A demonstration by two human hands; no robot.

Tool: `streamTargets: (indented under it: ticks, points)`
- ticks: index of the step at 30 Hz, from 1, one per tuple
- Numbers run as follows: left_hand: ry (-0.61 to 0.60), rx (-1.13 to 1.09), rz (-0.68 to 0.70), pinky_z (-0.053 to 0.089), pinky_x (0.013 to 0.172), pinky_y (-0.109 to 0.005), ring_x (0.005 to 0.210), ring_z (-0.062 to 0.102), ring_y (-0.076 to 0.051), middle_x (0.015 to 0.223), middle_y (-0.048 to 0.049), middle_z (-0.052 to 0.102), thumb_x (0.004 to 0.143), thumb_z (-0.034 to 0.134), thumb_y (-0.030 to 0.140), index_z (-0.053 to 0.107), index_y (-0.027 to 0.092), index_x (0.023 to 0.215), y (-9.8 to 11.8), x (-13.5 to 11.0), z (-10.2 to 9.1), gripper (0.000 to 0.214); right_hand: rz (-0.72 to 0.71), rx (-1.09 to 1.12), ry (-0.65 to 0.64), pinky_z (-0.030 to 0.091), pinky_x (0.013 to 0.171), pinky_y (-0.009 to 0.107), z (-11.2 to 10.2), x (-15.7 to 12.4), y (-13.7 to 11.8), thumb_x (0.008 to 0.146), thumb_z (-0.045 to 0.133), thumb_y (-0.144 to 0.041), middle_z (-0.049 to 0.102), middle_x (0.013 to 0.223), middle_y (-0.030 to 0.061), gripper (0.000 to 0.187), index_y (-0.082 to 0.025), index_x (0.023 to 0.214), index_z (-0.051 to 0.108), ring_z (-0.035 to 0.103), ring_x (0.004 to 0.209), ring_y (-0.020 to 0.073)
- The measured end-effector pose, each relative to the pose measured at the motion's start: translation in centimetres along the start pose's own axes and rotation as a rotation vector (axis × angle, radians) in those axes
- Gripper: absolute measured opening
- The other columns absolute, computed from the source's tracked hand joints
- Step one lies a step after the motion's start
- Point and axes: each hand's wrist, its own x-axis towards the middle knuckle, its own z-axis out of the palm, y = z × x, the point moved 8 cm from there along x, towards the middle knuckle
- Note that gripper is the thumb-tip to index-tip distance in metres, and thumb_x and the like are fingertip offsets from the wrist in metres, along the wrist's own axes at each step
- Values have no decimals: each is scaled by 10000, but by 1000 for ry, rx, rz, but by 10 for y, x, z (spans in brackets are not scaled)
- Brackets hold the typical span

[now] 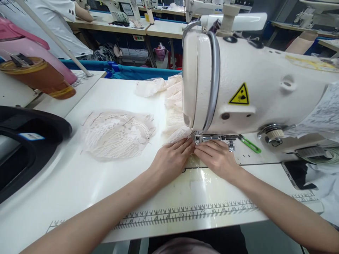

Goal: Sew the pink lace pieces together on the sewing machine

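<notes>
My left hand [172, 158] and my right hand [215, 157] lie side by side on the table, fingertips meeting at the presser foot [197, 139] of a white sewing machine [254, 88]. The fingers of both are pressed down on a strip of pale lace fabric [174, 106] that runs from under the needle away behind the machine head. The part of the lace under my fingers is mostly hidden. A pile of similar lace pieces [116, 134] rests to the left of my left hand.
A printed ruler [185, 213] runs along the table's front edge. A black tray [23, 148] sits at the left, a brown and pink bottle [37, 70] behind it. A phone [298, 174] lies at the right. Another person in white [55, 24] works at a far table.
</notes>
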Motion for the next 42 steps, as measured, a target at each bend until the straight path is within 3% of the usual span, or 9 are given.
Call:
streamTargets:
  ticks: [11, 20, 26, 42]
  points:
    - [-28, 25, -24, 540, 925, -390, 1148, 599, -262, 1230, -122, 629, 921, 399, 156, 615, 55, 1187, 5, 0, 1, 357, 98, 48, 19, 475, 782, 243, -2, 0, 13, 867, 513, -25, 727, 988, -25, 231, -195, 919, 662, 654, 917, 113]
    - [-117, -3, -56, 536, 922, -399, 1196, 563, -274, 1299, -138, 579, 900, 457, 170, 557, 75, 1261, 3, -1, 7, 386, 170, 115, -21, 521, 789, 275, 6, -6, 27, 875, 472, -38, 714, 1043, -3, 308, -233, 987, 683, 673, 885, 123]
    - [-130, -9, -74, 542, 901, -399, 1185, 571, -269, 1297, -132, 584, 904, 463, 187, 536, 105, 1289, 2, 1, 8, 400, 191, 197, -22, 567, 738, 333, 9, -7, 33, 872, 522, -103, 711, 998, 6, 338, -306, 1102, 664, 675, 863, 179]
    - [-98, 26, -71, 520, 920, -398, 1215, 546, -279, 1308, -139, 574, 904, 439, 185, 542, 99, 1291, 3, 1, 8, 410, 224, 180, -43, 543, 745, 309, 11, -5, 37, 923, 483, -164, 708, 1039, 8, 256, -257, 1082, 660, 661, 863, 144]
